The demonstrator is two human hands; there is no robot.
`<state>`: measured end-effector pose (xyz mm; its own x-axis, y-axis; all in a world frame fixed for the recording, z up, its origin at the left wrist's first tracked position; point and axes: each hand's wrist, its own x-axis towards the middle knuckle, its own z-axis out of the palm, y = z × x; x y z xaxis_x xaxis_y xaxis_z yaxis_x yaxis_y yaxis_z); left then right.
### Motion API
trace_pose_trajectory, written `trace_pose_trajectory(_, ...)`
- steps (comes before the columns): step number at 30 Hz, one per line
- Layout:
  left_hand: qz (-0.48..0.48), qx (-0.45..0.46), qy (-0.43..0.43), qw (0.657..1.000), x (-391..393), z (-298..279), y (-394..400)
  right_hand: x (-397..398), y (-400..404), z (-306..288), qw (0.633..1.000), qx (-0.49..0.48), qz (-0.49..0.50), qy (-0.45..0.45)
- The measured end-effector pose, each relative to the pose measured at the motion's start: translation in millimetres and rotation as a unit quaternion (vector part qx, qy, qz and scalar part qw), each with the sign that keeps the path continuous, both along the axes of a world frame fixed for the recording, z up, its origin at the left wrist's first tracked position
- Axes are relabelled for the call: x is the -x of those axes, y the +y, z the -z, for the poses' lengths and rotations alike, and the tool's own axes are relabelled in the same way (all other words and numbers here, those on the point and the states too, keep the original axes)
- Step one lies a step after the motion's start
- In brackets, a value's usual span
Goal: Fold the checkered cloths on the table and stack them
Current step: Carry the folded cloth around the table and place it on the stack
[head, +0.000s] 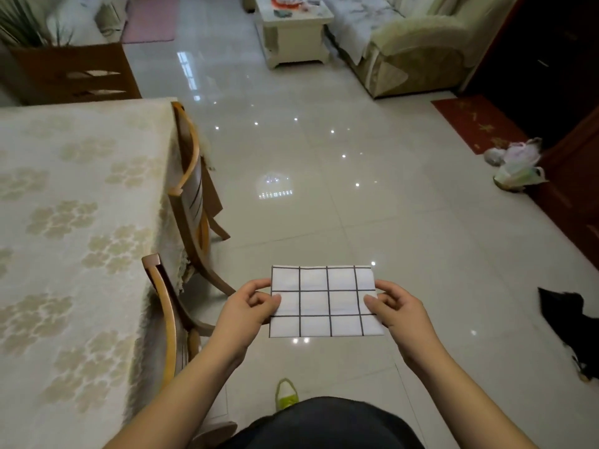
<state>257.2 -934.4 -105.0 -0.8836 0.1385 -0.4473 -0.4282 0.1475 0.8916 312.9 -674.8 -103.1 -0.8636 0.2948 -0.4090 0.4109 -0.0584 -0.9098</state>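
A white cloth with a black grid pattern (324, 301), folded into a small flat rectangle, is held out in the air over the tiled floor, to the right of the table (74, 228). My left hand (251, 306) pinches its left edge between thumb and fingers. My right hand (393, 307) pinches its right edge the same way. The table carries a cream floral tablecloth, and no other checkered cloth shows on the part of it in view.
Two wooden chairs (191, 192) stand pushed in along the table's right side. A sofa (418, 43) and a white coffee table (295, 30) sit at the far end of the room. Bags (515, 166) and a dark cloth (570, 325) lie on the floor at the right.
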Motion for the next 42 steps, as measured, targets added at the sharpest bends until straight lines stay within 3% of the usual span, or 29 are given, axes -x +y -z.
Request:
trace_pose_trajectory(9,-0.023,0.006,-0.032,0.999,76,-2,2,102,8,3,0.999,0.014,-0.046,-0.004)
trace_pose_trajectory(18,-0.051,0.054,-0.030,0.997,184,11,56,228,67,34,0.993,0.047,-0.096,-0.048)
trace_pose_trajectory(27,-0.084,0.053,-0.030,0.995,274,-3,102,339,119,24,0.986,0.056,-0.147,-0.055)
trace_pose_trajectory(42,-0.174,-0.004,-0.036,0.984,434,20,79,525,88,21,0.980,0.046,-0.191,-0.025)
